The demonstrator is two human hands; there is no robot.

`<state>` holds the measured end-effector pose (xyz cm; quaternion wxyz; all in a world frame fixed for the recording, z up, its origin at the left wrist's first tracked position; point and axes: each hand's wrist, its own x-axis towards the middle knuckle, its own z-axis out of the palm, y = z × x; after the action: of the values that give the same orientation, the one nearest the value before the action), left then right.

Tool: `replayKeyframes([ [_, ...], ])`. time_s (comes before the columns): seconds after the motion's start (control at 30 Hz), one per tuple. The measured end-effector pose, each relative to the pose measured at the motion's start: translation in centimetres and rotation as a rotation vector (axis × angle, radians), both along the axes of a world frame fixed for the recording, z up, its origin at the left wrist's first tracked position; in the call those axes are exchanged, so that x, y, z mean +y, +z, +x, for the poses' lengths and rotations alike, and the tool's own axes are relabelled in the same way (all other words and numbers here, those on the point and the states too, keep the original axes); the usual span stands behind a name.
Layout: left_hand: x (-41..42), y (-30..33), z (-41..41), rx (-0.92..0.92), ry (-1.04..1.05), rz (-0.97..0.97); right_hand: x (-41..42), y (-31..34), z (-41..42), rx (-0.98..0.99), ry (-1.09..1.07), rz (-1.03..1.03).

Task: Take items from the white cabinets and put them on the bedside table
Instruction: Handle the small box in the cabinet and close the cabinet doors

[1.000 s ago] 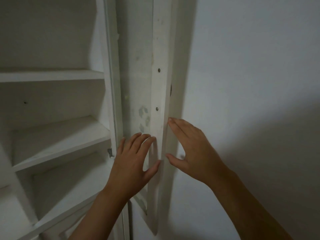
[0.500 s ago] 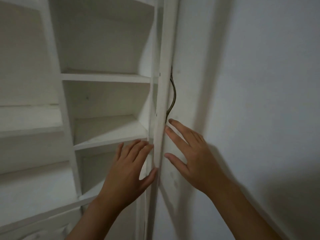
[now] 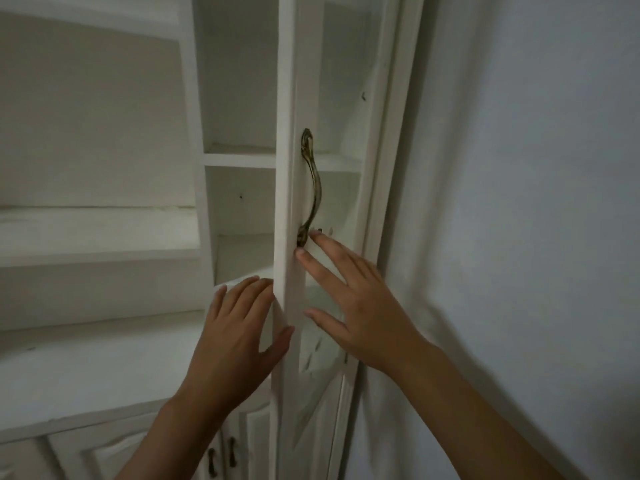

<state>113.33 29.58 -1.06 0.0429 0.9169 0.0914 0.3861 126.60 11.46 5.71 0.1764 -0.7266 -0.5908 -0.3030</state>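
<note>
A white cabinet door (image 3: 287, 188) stands edge-on in the middle of the head view, part-way swung. Its curved brass handle (image 3: 311, 188) shows on the right face. My right hand (image 3: 356, 306) lies flat on that outer face just below the handle, fingers straight. My left hand (image 3: 239, 334) sits on the inner side of the door, fingers straight, thumb touching the door's edge. Behind the door the white shelves (image 3: 239, 159) show no items. The bedside table is out of view.
Wider white shelves (image 3: 97, 251) run to the left. Lower cabinet doors with small dark handles (image 3: 221, 459) sit below. A plain pale wall (image 3: 519, 202) fills the right side, close to the door frame (image 3: 384, 168).
The door has swung towards the cabinet, so its outer face and handle now show. Both hands stayed on the door and moved with it; the view shifted right.
</note>
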Motion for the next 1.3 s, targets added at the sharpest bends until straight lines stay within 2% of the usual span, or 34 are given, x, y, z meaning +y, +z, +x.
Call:
replayKeyframes([
  [0.47,12.2,0.2,1.2,0.045,0.122,-0.065,11.8,0.3,1.7,-0.031,0.01,-0.1],
  [1.13,23.7,-0.4,5.9,0.028,0.147,-0.172,23.6,-2.0,6.0,-0.064,-0.13,0.012],
  [1.3,25.2,-0.4,6.7,0.02,0.139,-0.174,25.2,-2.8,6.8,-0.079,-0.137,0.099],
])
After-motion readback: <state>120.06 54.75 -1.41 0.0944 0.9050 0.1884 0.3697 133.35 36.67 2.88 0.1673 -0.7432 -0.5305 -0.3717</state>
